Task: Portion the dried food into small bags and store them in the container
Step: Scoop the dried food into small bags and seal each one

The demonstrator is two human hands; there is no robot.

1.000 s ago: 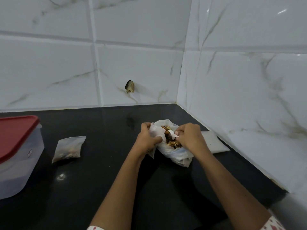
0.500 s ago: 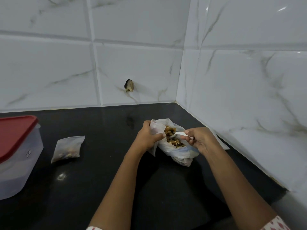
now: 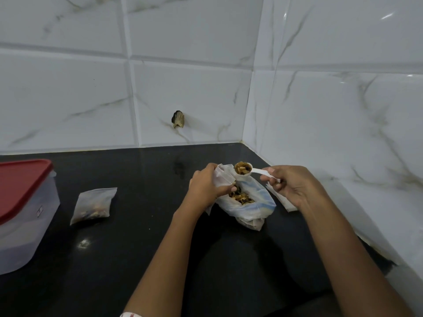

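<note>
At 9 o'clock on the dark worktop (image 3: pixel 160 252), nearest, the red-lidded container (image 3: pixel 25 216) stands closed. One filled small bag (image 3: pixel 93 205) lies just beside it, likely awaiting storage. Farther in, the left grip (image 3: pixel 207 187) pinches what looks like an empty small bag (image 3: pixel 223 177), held ready at the open food bag (image 3: pixel 254 205). At 2 o'clock the right grip (image 3: pixel 293 186) pinches the white spoon (image 3: pixel 248 172), kept level so its heaped dried food (image 3: pixel 241 168) stays put.

Black polished countertop (image 3: pixel 142 259) runs into tiled corner. Open bag of dried food (image 3: pixel 249 207) lies on it near right-hand wall. Small filled bag (image 3: pixel 93 205) lies flat well left of food bag. Clear container (image 3: pixel 25 225) with red lid (image 3: pixel 20 184) stands farther left, cut by frame edge. Stack of empty small bags (image 3: pixel 283 202) lies just right of food bag, partly hidden.
</note>
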